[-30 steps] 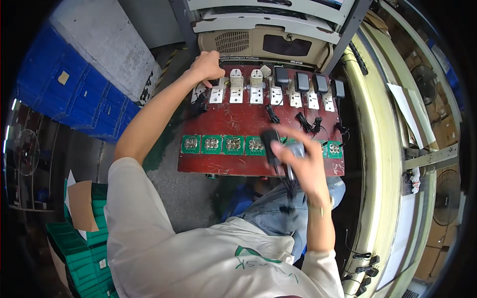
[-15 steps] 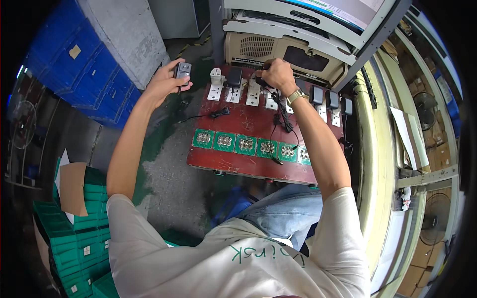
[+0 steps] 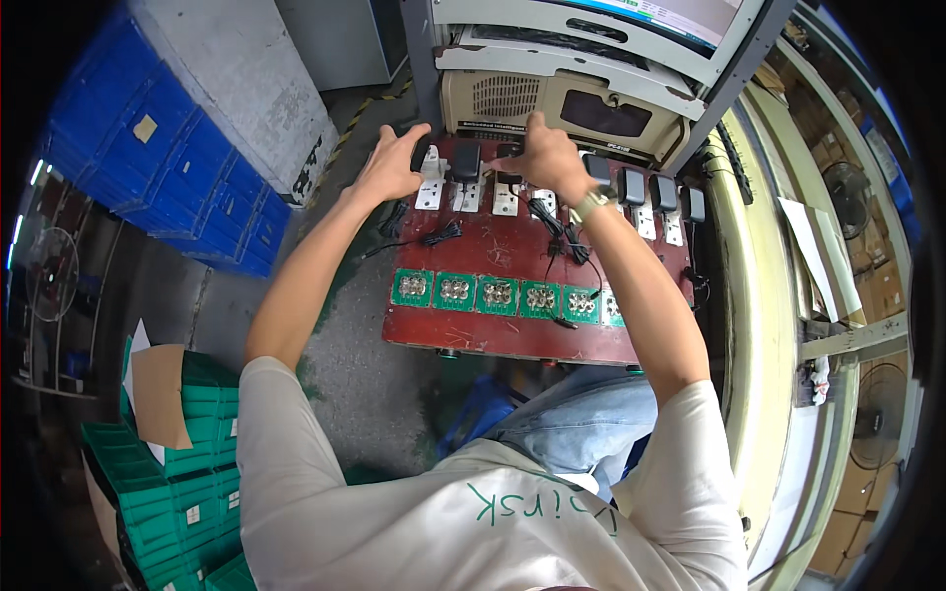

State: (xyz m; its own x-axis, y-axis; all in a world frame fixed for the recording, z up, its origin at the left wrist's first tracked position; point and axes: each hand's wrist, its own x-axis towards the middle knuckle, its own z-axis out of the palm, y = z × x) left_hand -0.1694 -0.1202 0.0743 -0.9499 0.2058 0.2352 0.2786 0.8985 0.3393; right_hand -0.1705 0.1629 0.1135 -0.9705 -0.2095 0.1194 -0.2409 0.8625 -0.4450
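My left hand (image 3: 390, 173) holds a black power adapter (image 3: 421, 155) up against the leftmost white socket (image 3: 430, 187) on the dark red bench (image 3: 483, 340). My right hand (image 3: 554, 162) hovers with thumb and forefinger spread beside another black adapter (image 3: 508, 156), which sits at the third socket plate (image 3: 505, 201). Between the hands, a black adapter (image 3: 467, 161) stands in the second socket. More adapters (image 3: 663, 193) fill sockets to the right, partly hidden by my right wrist. Black cables (image 3: 567, 239) lie bundled in front of the sockets.
Green circuit boards (image 3: 498, 294) with metal contacts line the bench's near side. Behind the sockets stand a beige computer case (image 3: 507, 98) and a screen (image 3: 680, 20). Blue bins (image 3: 187, 148) and green crates (image 3: 197, 502) are on the left. A pale yellow rail (image 3: 754, 295) runs along the right.
My left hand has brought its adapter from beyond the bench's left side to the leftmost socket. The right hand's fingers have spread from their grip at the third socket.
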